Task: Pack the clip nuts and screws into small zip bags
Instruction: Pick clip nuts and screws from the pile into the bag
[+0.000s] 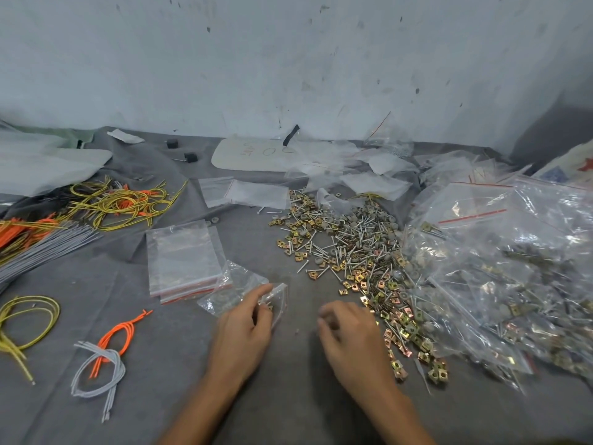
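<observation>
In the head view, the left hand (pixel 244 329) pinches a small zip bag (pixel 239 289). Its fingers (pixel 261 292) are curled on the bag's near edge. The bag lies crumpled on the gray surface (pixel 160 364), touching a stack of empty zip bags (pixel 183 258). The right hand (pixel 349 338) is close by, a little apart from the bag. Its fingers (pixel 327 316) are bent and blurry, so I cannot tell if they hold anything. This hand is just beside the long pile of clip nuts (pixel 401 319) and screws (pixel 349 242). Further right is a heap of big clear bags (pixel 513 252) with small parts inside. On the left lie yellow wires (pixel 118 203), an orange cord (pixel 122 335) and gray cords (pixel 99 370).
</observation>
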A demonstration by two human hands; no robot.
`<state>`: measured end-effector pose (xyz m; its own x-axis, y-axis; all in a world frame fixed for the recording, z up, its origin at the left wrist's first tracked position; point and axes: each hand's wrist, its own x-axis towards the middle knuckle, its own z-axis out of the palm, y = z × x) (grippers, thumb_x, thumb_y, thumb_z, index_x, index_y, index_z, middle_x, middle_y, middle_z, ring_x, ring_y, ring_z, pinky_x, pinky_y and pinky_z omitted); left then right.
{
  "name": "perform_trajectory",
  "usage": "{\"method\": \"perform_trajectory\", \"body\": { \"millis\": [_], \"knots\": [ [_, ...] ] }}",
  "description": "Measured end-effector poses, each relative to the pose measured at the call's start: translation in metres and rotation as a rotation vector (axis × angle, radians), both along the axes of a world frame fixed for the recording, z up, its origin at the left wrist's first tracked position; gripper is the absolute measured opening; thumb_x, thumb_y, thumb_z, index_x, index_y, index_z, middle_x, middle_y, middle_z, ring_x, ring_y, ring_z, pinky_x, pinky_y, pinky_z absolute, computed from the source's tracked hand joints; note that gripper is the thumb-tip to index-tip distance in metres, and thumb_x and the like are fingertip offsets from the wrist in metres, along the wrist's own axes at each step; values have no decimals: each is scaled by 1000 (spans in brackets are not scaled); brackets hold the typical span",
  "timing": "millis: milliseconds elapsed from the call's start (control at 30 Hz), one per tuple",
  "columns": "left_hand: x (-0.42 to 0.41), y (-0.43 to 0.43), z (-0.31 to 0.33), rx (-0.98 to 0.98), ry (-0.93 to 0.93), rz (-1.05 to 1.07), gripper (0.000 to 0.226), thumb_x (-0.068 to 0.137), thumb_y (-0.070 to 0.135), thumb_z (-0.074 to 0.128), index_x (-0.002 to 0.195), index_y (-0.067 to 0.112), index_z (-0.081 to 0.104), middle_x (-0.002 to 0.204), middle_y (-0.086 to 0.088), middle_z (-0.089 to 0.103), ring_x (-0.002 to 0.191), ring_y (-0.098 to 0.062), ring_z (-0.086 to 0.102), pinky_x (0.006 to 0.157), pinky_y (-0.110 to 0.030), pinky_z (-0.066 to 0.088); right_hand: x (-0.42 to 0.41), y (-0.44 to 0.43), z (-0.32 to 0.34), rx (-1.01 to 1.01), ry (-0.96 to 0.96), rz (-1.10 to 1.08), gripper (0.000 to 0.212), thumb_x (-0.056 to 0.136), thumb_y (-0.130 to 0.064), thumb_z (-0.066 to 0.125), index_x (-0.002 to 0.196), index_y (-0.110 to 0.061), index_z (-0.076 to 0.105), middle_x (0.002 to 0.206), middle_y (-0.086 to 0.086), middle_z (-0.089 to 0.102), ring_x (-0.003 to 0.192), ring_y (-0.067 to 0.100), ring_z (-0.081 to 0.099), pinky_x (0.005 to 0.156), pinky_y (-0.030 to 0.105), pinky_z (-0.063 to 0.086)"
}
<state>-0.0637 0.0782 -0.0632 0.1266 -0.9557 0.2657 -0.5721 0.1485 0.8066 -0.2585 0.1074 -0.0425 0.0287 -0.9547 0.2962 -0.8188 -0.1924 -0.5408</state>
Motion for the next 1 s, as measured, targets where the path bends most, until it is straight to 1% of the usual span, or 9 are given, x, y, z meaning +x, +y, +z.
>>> {"method": "perform_trajectory", "body": {
  "millis": [67,167,300,400,467,567,633,800,1000],
  "knots": [
    [0,0,0,-2,-5,0,39,89,33,49,124,40,65,65,12,60,57,-7,55,60,-32,48,-25,4,5,79,51,-115,18,90,-47,64,83,-32,57,80,-16,56,82,10,48,73,33,42],
    [0,-1,-1,-1,-14,3,40,89,33,48,124,39,65,65,12,59,57,-7,55,59,-30,47,-44,11,11,201,233,-184,28,88,-61,58,83,-33,54,83,-15,53,85,12,50,77,33,41],
    [0,-1,-1,15,-8,5,40,89,34,48,126,42,62,64,13,59,57,-7,55,61,-32,50,-41,12,12,247,262,-137,18,95,-53,53,91,-36,52,94,-15,53,94,11,50,86,32,43],
    [0,1,0,21,-3,5,40,89,34,47,126,45,59,64,11,59,59,-8,56,64,-33,52,-34,6,13,223,295,-110,13,100,-45,49,97,-34,55,98,-13,53,95,13,50,85,32,40],
    [-1,1,1,17,4,1,40,89,34,48,126,46,56,64,11,59,58,-8,56,65,-34,52,-26,2,13,178,225,-66,13,102,-38,50,94,-28,54,94,-10,53,89,14,49,79,32,37],
    [-1,1,2,17,11,-1,40,89,34,48,126,46,56,66,11,61,58,-7,56,66,-37,54,0,1,15,138,-47,10,17,102,-29,53,86,-25,48,79,-11,52,72,9,48,65,30,33],
    [-1,1,3,23,6,-3,40,89,36,46,126,46,56,67,12,62,60,-7,57,67,-37,54,22,0,13,113,-142,71,18,101,-28,53,85,-26,46,74,-10,53,68,9,50,63,31,36],
    [-1,2,3,35,26,13,41,89,36,46,127,44,59,77,20,68,70,-1,63,73,-35,55,56,-10,2,84,-135,129,22,98,-28,57,82,-26,43,77,-8,58,73,18,55,68,38,44],
    [1,2,1,45,-12,-9,42,89,36,45,127,42,61,84,10,74,81,-15,69,79,-42,57,66,-17,-3,40,-125,85,13,99,-34,56,94,-23,59,91,-4,63,84,18,59,72,34,45]
  ]
}}
